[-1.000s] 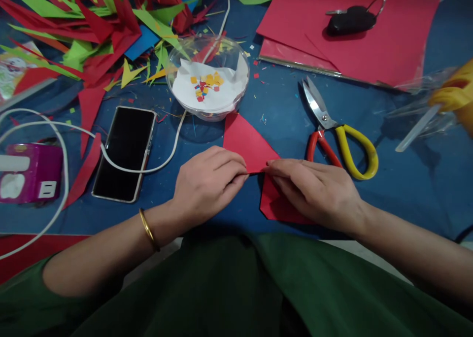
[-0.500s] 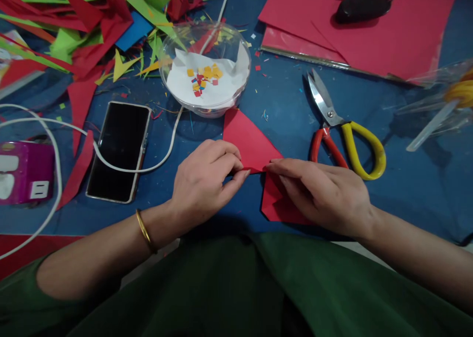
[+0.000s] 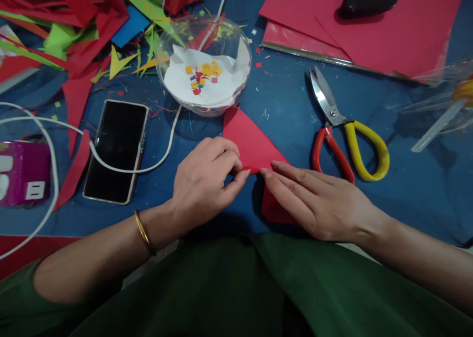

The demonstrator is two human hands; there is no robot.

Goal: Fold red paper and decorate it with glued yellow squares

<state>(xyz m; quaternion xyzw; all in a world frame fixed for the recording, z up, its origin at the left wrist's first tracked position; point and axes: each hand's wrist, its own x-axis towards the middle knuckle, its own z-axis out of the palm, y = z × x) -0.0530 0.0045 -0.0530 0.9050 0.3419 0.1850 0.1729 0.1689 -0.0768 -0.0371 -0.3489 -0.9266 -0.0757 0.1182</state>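
Observation:
A folded piece of red paper lies on the blue table just below the clear bowl. My left hand pinches its lower left edge between thumb and curled fingers. Laid nearly flat, my right hand presses the paper's lower right edge with stretched fingers. Under the right hand a second red paper piece shows in part; the palm hides the rest. Scissors with one red and one yellow handle lie slightly spread beyond the right hand, apart from it.
The clear bowl holds white paper and small coloured squares. A phone lies at left under a white cable, near a purple box. Paper scraps heap at upper left. Red sheets with a black key fob lie at upper right.
My right hand has flattened, its fingers going from a pinch to lying stretched along the paper's edge. The left hand stays at its pinch. The view has shifted slightly.

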